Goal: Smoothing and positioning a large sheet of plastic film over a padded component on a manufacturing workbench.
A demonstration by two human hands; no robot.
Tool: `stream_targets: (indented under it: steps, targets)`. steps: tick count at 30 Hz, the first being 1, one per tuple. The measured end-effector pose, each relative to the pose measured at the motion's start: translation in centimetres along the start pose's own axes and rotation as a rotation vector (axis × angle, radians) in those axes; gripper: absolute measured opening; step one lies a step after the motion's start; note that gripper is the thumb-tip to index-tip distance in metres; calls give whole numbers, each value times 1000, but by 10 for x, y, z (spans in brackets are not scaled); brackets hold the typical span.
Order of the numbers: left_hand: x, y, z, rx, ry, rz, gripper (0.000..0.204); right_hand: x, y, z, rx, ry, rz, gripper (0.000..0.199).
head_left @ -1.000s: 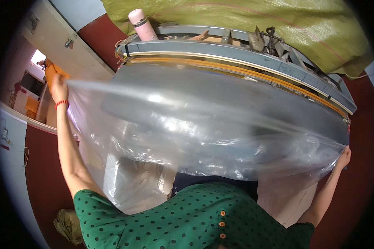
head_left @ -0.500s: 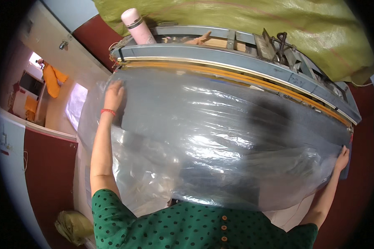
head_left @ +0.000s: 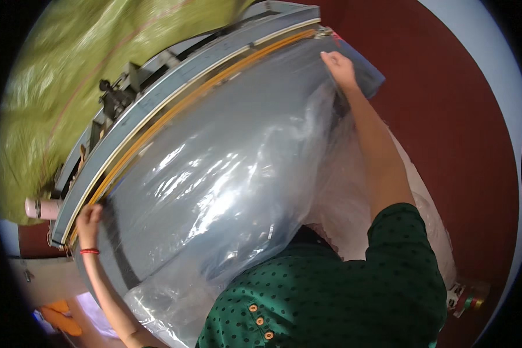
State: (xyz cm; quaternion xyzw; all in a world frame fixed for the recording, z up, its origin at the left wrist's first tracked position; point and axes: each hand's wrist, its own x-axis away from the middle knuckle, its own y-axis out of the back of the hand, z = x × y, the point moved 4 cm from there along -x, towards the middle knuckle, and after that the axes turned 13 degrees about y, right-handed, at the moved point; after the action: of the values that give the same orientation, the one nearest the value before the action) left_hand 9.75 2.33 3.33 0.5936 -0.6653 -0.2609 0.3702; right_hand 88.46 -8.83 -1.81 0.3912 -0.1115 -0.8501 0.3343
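Observation:
A wide sheet of clear plastic film [head_left: 261, 145] lies over a dark grey surface [head_left: 185, 130] and hangs down in glossy folds against my front. My right hand [head_left: 339, 69] pinches the film at the far right, close to the end of the long grey metal frame [head_left: 180, 72]. Over at the left end, my left hand [head_left: 89, 223] has its fingers curled on the film's edge, beside the orange strip [head_left: 197, 84] that runs along the frame. A red band [head_left: 90, 251] circles my left wrist.
Yellow-green woven sheeting [head_left: 58, 98] drapes behind the frame. A pink bottle [head_left: 42, 208] stands at the frame's left end, and dark metal parts [head_left: 116, 95] sit inside it. Rolls of coloured tape [head_left: 470, 301] lie at lower right, near a dark red wall [head_left: 446, 127].
The view has swung right and tilted. My right hand has gone up to the frame's right end, and my left hand now sits at its left end by the orange strip.

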Motion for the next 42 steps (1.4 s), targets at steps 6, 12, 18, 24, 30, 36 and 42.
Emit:
stream_targets:
  steps: [6, 12, 18, 24, 30, 36, 42]
  targets:
    - [188, -227, -317, 271, -522, 1203, 35, 11, 23, -29, -186, -19, 57, 26]
    - [227, -416, -377, 128, -418, 1067, 70, 8, 14, -3, -82, -58, 28, 25]
    - [230, -455, -378, 505, -319, 1606, 53, 5, 12, -11, 37, 25, 1, 25]
    - [280, -248, -350, 463, -1136, 1777, 46, 3, 18, -29, -49, -57, 40, 24]
    - [263, -157, -293, 745, -885, 978, 45, -4, 10, -14, 22, 17, 41, 25]
    - [239, -12, -135, 895, -349, -1, 41, -3, 10, -12, 175, 123, 37, 30]
    - [296, 259, 161, 1084, 213, -564, 32, -9, 6, -39, 210, 136, 67, 31]
